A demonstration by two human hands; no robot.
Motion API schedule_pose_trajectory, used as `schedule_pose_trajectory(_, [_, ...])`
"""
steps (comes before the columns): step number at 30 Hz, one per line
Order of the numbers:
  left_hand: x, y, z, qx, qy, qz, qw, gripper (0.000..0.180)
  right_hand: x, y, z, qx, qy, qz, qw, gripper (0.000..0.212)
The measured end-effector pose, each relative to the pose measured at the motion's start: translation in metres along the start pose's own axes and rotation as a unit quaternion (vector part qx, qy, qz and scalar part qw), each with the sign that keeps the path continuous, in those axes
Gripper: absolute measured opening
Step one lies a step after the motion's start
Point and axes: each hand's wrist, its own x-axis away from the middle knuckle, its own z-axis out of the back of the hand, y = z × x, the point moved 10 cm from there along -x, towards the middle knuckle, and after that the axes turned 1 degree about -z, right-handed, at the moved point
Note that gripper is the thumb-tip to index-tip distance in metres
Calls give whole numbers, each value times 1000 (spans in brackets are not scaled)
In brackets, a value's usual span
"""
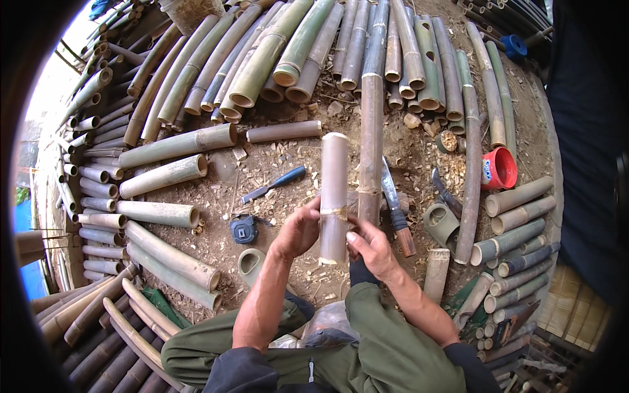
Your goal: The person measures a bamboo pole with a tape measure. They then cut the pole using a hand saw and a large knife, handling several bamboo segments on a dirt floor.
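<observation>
A short bamboo tube [335, 177] stands nearly upright before me, with a node ring below its middle. My left hand [300, 228] is closed around its left side near the node, its fingertips partly hidden behind the tube. From the right, my right hand [373, 247] grips the tube's lower part, thumb at the front edge. Just behind it, a long bamboo pole [371, 131] lies pointing away from me. A broad-bladed knife [397, 213] with a wooden handle lies right of the pole. To the left are a blue-handled chisel [274, 185] and a dark blue tape measure [244, 230].
Cut bamboo poles [262, 59] lie packed along the far side, with more stacked left and right. A red bucket [503, 168] lies at the right near a curved dark tool [446, 193]. Olive sandals [440, 226] rest on the ground. Wood chips litter the dirt floor [288, 157].
</observation>
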Motion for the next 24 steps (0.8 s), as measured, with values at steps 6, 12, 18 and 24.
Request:
schedule_pose_trajectory(6, [-20, -5, -25, -347, 112, -30, 931, 54, 17, 25, -25, -350, -17, -14, 937, 51])
schedule_pose_trajectory(12, [-20, -3, -18, -242, 106, -110, 958, 69, 33, 15, 3, 161, 77, 87, 980, 72])
schedule_pose_trajectory(18, [-28, 52, -10, -321, 234, -122, 910, 50, 28, 11, 9, 480, 71, 35, 874, 92])
schedule_pose_trajectory(24, [5, 23, 41, -376, 285, -167, 866, 46, 6, 12, 126, 616, 264, 37, 741, 82])
